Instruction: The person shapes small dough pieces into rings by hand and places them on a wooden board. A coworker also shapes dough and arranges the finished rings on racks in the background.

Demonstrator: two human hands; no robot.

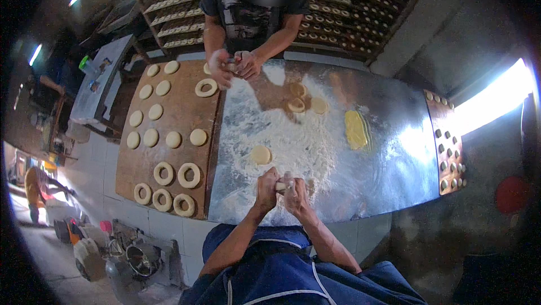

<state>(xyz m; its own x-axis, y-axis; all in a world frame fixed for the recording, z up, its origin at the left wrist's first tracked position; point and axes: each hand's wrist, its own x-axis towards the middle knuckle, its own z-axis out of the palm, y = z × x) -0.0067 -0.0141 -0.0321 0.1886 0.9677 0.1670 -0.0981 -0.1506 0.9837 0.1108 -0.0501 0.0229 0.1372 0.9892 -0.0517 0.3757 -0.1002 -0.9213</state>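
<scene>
Gripping a pale piece of dough [281, 186] between both hands, a person in blue clothing with white piping works over the near side of a flour-dusted metal table [389, 175]. The left hand [266, 188] and right hand [296, 195] meet at the dough, each grip narrow, fingers curled about it and hiding much of its shape. Just beyond the left hand lies a flat dough round [261, 154], resting in the scattered flour. Farther back, to the right, a yellow patch [355, 130] sits on the bare metal. On the left, a wooden board [186, 102] carries more dough rounds and several thick rings. Across the table, a co-worker in a dark printed shirt holds both hands close together; what they grasp is too small to tell. Behind, a rack [147, 16] bears rows of shaped dough.
</scene>
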